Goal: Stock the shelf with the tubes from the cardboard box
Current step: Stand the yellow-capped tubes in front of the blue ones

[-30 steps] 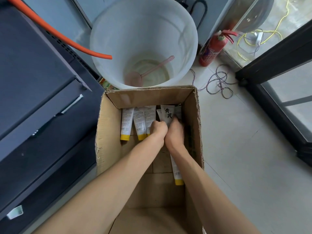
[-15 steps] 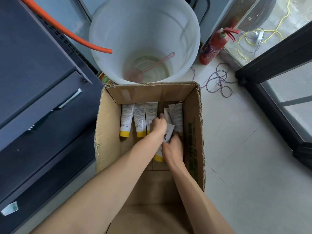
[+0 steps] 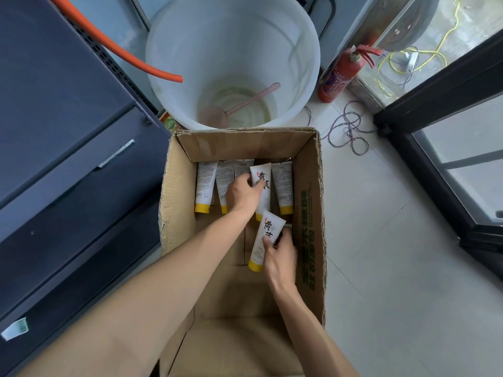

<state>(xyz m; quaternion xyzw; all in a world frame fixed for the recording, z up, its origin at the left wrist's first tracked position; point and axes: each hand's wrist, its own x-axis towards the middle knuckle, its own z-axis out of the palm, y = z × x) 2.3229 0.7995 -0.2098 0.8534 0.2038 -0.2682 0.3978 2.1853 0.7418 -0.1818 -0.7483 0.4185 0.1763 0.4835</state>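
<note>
An open cardboard box [image 3: 178, 202] stands on the floor in front of me. At its far end lie several white tubes with yellow caps, among them one at the left [image 3: 206, 183] and one at the right [image 3: 283, 186]. My left hand [image 3: 243, 194] grips a tube printed with black characters [image 3: 262, 176] in that row. My right hand [image 3: 280, 257] holds a second such tube [image 3: 265, 240], lifted nearer to me, cap pointing toward me. The dark shelf unit [image 3: 62, 148] stands to the left of the box.
A large white bucket [image 3: 234, 31] with a pink ladle [image 3: 239, 104] stands behind the box; an orange hose [image 3: 114, 47] hangs over its rim. A red fire extinguisher [image 3: 341, 73], loose wires [image 3: 349, 129] and a dark-framed glass door [image 3: 446, 137] are to the right on the tiled floor.
Both hands were together at the row of tubes. My right hand has drawn back toward me with one tube, and my left hand has closed on another tube in the row.
</note>
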